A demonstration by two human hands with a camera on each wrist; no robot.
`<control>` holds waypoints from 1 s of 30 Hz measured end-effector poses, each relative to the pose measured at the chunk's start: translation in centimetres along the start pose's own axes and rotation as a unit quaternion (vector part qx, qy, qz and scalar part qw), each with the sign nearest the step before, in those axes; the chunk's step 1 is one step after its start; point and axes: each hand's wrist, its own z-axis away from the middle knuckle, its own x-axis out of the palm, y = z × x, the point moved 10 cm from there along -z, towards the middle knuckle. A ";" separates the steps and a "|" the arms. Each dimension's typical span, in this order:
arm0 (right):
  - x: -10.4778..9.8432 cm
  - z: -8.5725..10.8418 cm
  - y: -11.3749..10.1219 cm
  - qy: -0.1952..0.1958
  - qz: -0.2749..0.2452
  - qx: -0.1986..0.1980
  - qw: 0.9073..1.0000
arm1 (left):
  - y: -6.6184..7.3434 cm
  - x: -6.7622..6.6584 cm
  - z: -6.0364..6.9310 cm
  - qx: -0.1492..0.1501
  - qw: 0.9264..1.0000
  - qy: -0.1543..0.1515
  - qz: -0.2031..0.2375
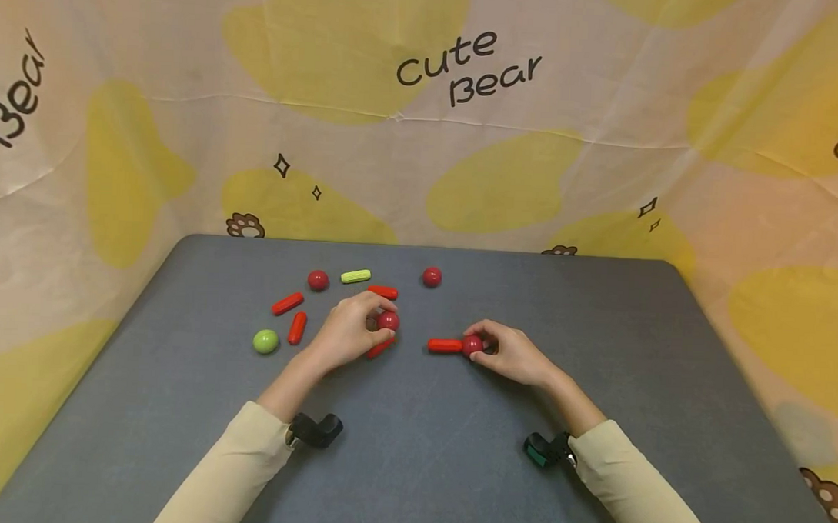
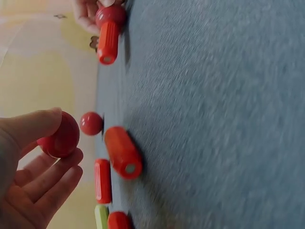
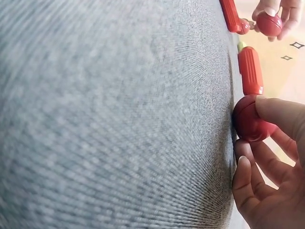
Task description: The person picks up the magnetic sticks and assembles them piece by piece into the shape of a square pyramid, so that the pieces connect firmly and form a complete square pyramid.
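Observation:
Between thumb and fingers my left hand pinches a red ball, lifted off the table. A red ribbed stick lies on the table close below that hand. My right hand pinches another red ball, low over the table. This ball meets the end of a red ribbed stick that points to the left. Whether the two are joined or only touching, I cannot tell.
Around the left hand lie more red sticks, a light green stick, a green ball and a red ball. One red ball sits toward the back of the grey table. A printed cloth hangs behind.

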 end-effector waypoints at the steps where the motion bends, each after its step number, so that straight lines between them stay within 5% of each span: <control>1: 0.0 0.0 0.0 0.000 0.000 0.000 1.000 | 0.1 0.3 0.0 -0.001 1.000 -0.003 0.001; 10: 0.0 0.0 0.3 0.000 -0.003 0.001 1.000 | 1.4 2.3 -0.3 0.015 0.999 -0.027 0.008; 30: -0.1 -0.6 0.0 0.005 0.006 0.003 1.000 | 2.5 5.3 -1.2 0.063 0.993 -0.079 -0.062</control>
